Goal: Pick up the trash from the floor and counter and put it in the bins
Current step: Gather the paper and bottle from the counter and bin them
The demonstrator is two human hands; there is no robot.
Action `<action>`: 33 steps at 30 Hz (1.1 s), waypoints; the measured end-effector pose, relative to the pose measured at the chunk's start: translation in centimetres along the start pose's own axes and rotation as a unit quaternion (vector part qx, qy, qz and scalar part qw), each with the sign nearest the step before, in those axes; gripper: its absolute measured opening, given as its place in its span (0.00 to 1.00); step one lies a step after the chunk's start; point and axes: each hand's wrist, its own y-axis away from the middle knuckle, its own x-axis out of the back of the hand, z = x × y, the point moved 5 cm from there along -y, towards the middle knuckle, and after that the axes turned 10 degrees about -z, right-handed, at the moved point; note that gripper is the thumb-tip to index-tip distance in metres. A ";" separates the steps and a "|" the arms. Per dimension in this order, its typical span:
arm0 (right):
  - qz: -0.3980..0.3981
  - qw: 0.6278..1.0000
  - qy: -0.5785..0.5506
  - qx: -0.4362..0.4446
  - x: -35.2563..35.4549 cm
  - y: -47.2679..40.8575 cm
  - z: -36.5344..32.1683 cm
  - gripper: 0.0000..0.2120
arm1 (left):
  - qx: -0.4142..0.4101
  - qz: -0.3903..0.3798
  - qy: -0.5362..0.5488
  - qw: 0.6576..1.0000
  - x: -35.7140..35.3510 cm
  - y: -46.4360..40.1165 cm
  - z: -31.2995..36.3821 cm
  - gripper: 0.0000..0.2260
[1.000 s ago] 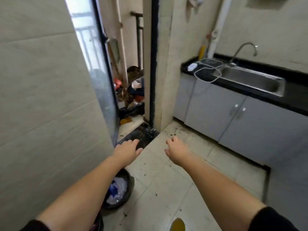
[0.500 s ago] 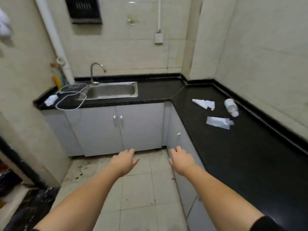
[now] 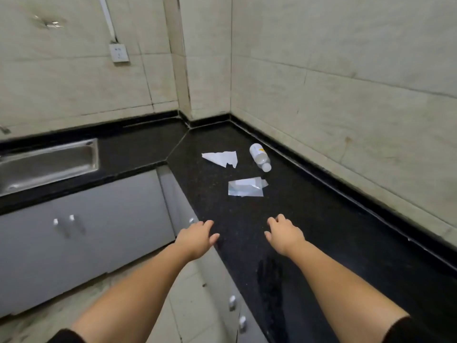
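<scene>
Three pieces of trash lie on the black counter [image 3: 321,219] near its corner. A torn white paper [image 3: 221,158] is farthest left. A small white plastic bottle [image 3: 259,156] lies on its side next to the back wall. A clear plastic wrapper [image 3: 246,187] lies flat, closest to me. My left hand [image 3: 197,237] hovers over the counter's front edge, fingers apart and empty. My right hand [image 3: 284,233] is above the counter, short of the wrapper, also empty with loose fingers. No bin is in view.
A steel sink [image 3: 47,164] is set in the counter at the left. Grey cabinet doors [image 3: 99,226] run below it and along the counter's front. A wall socket [image 3: 119,53] sits on the tiled wall. Pale floor tiles [image 3: 188,305] lie beneath my arms.
My view has swung right, from the doorway and floor bin past the sink to the counter corner. The trash is now closer, and both empty hands have come over the counter.
</scene>
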 end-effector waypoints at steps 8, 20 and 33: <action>0.001 1.000 -0.014 -0.017 2.7 -13.0 -2.0 0.21 | -0.037 -0.020 -0.029 0.999 5.2 -15.5 -2.8 0.24; -0.134 0.987 -0.059 -0.072 3.8 -32.5 -4.5 0.36 | -0.139 -0.058 -0.069 0.986 13.8 -38.9 -5.4 0.25; -0.037 0.991 -0.085 -0.097 3.5 -33.7 -3.7 0.13 | -0.165 -0.082 -0.159 0.970 12.6 -47.0 -2.1 0.18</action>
